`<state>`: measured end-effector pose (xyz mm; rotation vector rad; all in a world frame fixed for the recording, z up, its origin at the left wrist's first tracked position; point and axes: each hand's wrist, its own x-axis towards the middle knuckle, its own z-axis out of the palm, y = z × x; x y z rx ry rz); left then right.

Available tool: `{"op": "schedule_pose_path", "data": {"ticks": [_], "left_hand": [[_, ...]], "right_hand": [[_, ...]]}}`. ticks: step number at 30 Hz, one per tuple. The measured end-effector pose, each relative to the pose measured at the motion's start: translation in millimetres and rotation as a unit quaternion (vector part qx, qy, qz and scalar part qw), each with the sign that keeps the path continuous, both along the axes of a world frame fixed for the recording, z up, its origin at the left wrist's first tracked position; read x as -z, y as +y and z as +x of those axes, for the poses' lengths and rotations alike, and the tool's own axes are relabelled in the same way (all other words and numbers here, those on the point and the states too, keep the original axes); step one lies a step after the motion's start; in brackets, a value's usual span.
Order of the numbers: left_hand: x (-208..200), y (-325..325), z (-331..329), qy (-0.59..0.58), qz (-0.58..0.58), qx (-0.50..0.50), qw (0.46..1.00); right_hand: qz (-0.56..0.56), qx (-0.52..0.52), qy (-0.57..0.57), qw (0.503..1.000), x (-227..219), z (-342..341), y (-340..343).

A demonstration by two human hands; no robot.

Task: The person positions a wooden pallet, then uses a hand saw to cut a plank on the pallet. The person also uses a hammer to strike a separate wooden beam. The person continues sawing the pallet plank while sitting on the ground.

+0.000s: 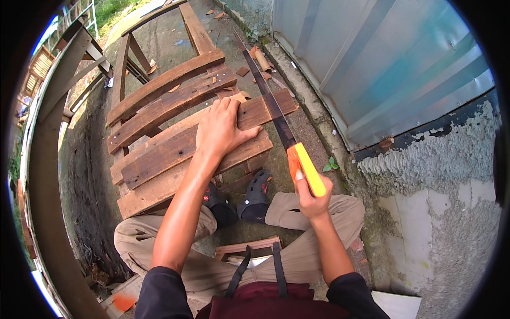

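Note:
My right hand point(313, 198) is closed around the yellow and orange handle of a hand saw point(282, 126). Its long dark blade slants up and away to the left, crossing a loose brown wooden plank point(167, 154) near the plank's right end. My left hand point(220, 127) presses on that same plank, left of the blade. Its fingers bend over the far edge and the thumb points toward the saw; the fingertips are hidden. Under the plank is a slatted wooden frame point(170, 101) with several weathered brown slats. How deep the blade sits in the wood I cannot tell.
A corrugated metal sheet point(372, 64) and a rough plastered wall point(441, 223) rise close on the right. At the left stands a wooden structure point(48, 138). My feet in dark clogs point(256, 194) are just below the frame. Wood scraps and leaves litter the ground beyond the saw.

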<state>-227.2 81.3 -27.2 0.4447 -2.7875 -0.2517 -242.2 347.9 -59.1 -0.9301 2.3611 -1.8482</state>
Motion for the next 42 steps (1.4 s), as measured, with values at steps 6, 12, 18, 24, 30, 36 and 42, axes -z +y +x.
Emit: {"op": "schedule_pose_path", "data": {"ticks": [6,12,18,24,30,36,42], "left_hand": [[2,2,2,0.009,-0.01,-0.003,1.0],[3,4,-4,0.026,-0.015,0.01,1.0],[1,-1,3,0.007,-0.009,-0.001,1.0],[4,2,-1,0.033,-0.032,0.012,0.999],[2,-2,3,0.015,0.009,0.012,1.0],[2,1,-1,-0.007,-0.032,-0.003,0.999],[2,-2,-1,0.033,-0.004,0.019,0.999]], "right_hand": [[0.006,0.021,-0.09,0.996,18,61,91],[-0.039,0.013,-0.045,0.998,6,-4,-9],[0.04,-0.011,-0.024,0.999,26,43,72],[-0.026,0.004,-0.154,0.988,21,25,56],[0.003,-0.005,-0.015,1.0,17,5,7],[0.011,0.007,-0.06,0.998,22,50,80],[-0.069,0.004,-0.089,0.994,8,-19,-26]]}}
